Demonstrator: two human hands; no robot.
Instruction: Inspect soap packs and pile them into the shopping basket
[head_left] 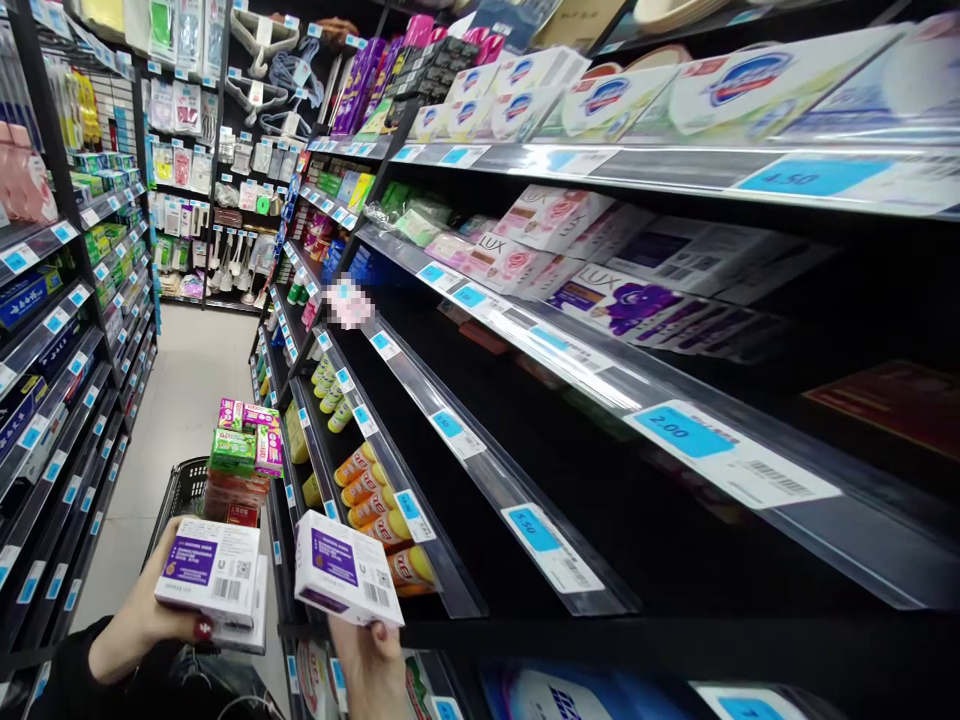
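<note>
At the lower left, my left hand (146,610) is closed round a small stack of white-and-purple soap boxes (217,565), thumb at the near edge. To its right, my right hand (367,660) grips another white-and-purple soap box (349,570) from below, its printed back with a barcode turned up. The two hands are apart, in front of the lower shelves. On the middle shelf at right lie pink LUX soap boxes (551,220) and purple LUX soap boxes (622,300).
A black shopping basket (178,485) stands on the floor beyond my left hand, with green and pink boxes (251,440) piled there. Orange bottles (375,495) line a lower right shelf. Price-tagged shelf edges (555,560) run close on the right; the aisle floor (195,370) stretches ahead.
</note>
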